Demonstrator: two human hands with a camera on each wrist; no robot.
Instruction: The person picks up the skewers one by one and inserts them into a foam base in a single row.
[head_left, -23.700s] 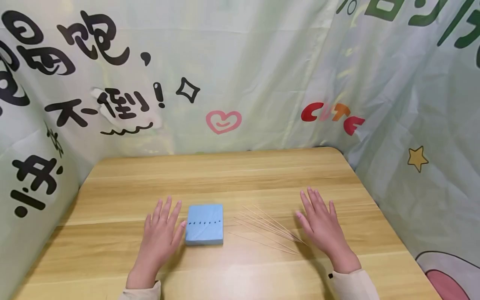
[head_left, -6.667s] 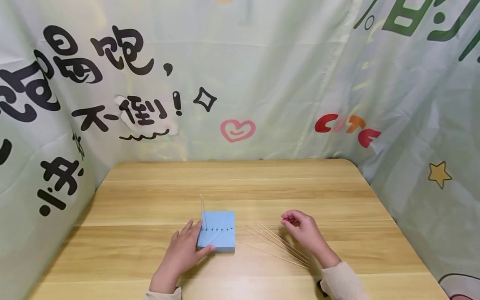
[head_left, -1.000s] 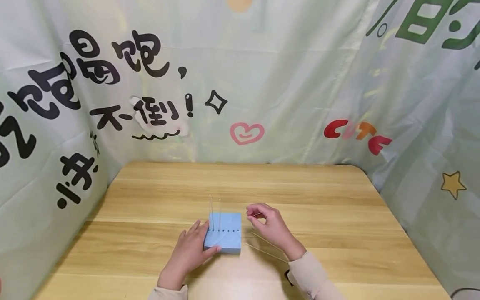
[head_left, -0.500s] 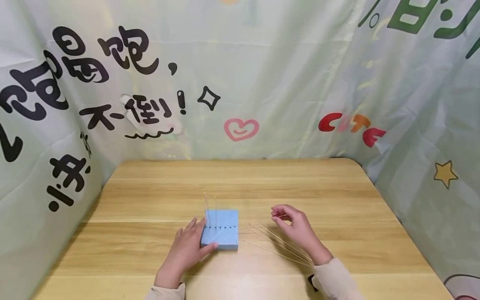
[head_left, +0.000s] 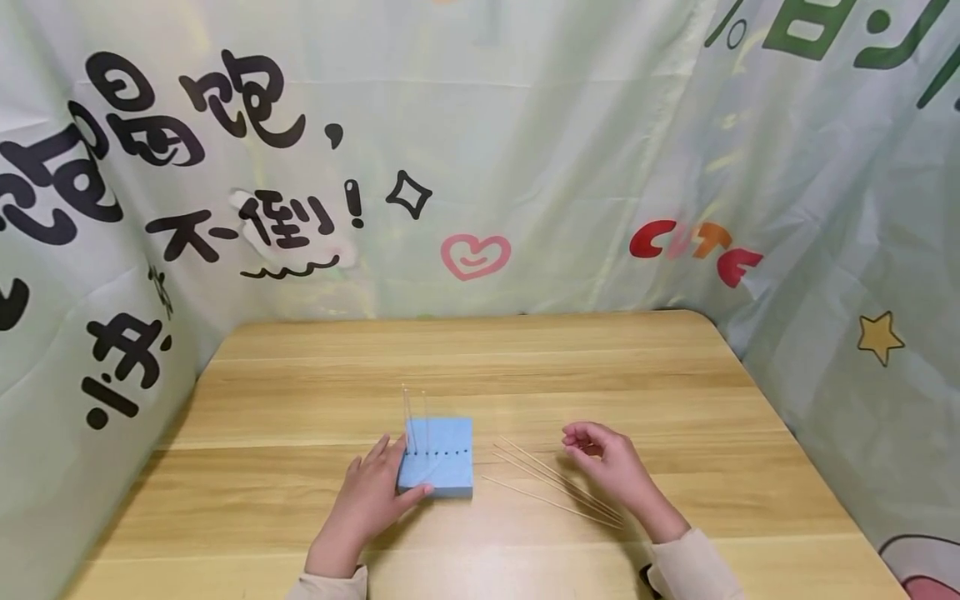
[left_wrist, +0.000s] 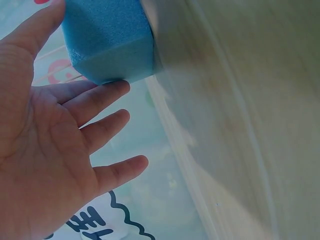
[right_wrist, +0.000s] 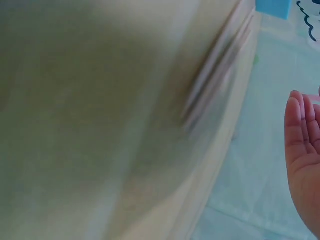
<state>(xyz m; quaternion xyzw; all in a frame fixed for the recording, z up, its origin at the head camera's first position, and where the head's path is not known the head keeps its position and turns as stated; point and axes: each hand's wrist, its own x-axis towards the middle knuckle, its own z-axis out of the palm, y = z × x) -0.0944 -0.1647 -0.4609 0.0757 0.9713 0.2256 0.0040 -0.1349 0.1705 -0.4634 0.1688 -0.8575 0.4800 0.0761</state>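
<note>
A blue foam block (head_left: 448, 477) with a row of holes lies on the table left of centre. Thin wooden sticks (head_left: 427, 421) stand upright in the leftmost holes. My left hand (head_left: 367, 498) holds the block's near left corner, thumb on the front face and fingers at the left side; the left wrist view shows the thumb and fingertips against the block (left_wrist: 112, 37). Several loose sticks (head_left: 552, 497) lie fanned out to the right. Just beyond their right side hovers my right hand (head_left: 611, 461), fingers loosely bent, with nothing seen in it. Its thumb is out of the right wrist view.
The wooden table (head_left: 465, 358) has a printed curtain (head_left: 555, 167) behind it and along both sides. A dark item (head_left: 649, 578) shows at the right sleeve cuff (head_left: 693, 567).
Over the last second my right hand has drawn back rightward from beside the block to the loose sticks. Since 6.7 seconds ago another stick stands in the block. My left hand keeps its hold.
</note>
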